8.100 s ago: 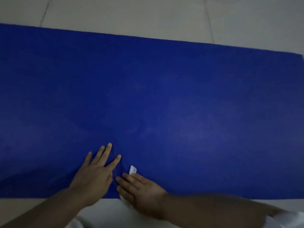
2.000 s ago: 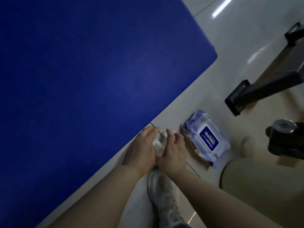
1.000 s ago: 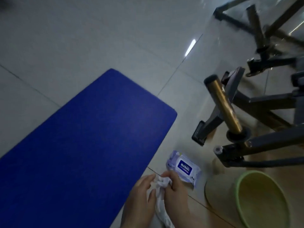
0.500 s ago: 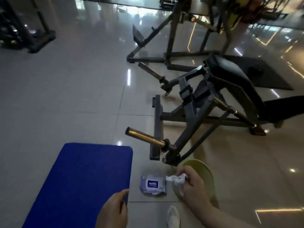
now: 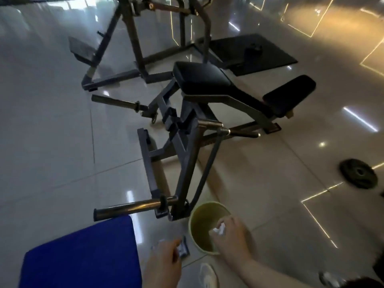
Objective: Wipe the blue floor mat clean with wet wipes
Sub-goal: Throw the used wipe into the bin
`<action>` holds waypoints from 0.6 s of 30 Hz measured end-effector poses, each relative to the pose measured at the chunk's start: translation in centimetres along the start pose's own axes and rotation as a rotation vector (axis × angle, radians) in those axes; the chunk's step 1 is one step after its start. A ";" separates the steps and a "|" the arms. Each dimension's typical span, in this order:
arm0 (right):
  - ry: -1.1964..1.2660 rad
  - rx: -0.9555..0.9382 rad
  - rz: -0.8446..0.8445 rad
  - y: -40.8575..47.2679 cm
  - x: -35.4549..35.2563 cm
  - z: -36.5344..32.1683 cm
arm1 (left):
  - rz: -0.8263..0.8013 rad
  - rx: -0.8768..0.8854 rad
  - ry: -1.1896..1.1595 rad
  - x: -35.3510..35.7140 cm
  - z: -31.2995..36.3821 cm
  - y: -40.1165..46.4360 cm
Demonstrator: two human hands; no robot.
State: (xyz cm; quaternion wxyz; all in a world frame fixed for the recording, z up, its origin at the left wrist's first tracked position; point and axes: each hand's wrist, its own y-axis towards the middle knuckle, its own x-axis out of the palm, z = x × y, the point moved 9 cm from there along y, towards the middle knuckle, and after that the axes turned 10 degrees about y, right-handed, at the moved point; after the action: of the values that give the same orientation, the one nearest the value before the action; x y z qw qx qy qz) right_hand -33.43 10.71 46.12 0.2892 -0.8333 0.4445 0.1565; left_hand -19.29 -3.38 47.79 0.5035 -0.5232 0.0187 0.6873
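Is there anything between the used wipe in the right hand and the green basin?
Nothing visible. The right hand holds the crumpled wipe directly over the open green basin, with no object between them.

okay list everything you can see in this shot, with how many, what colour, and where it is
mat: one, blue, floor, lower left
wipes pack: one, pale with blue label, floor between mat and bin, partly behind left hand
bin: one, green, floor, lower centre
wipe: one, white, crumpled, held over bin
gym machine: one, dark frame, black pads, centre
rack: one, dark, top
black mat: one, floor, upper right
weight plate: one, black, floor, right
shoe: one, white, bottom centre
left hand: one, over wipes pack; blurred
right hand: one, grips wipe
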 end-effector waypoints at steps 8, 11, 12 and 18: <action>-0.003 0.147 0.098 8.4 0.6 5.6 | -0.044 0.146 0.039 2.6 6.7 9.9; -0.020 0.234 0.070 11.1 2.6 8.8 | -0.096 0.192 0.094 4.4 7.3 13.6; -0.020 0.257 0.076 12.0 3.0 9.7 | -0.125 0.196 0.103 5.1 7.2 14.5; 0.127 0.465 0.066 14.9 7.0 15.1 | -0.252 0.225 0.171 8.8 5.4 18.0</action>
State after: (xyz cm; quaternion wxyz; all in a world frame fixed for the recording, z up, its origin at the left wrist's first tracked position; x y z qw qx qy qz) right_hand -41.99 9.05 25.59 0.4395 -0.7376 0.5126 0.0068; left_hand -35.41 -3.33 34.76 0.6376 -0.5181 0.0725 0.5655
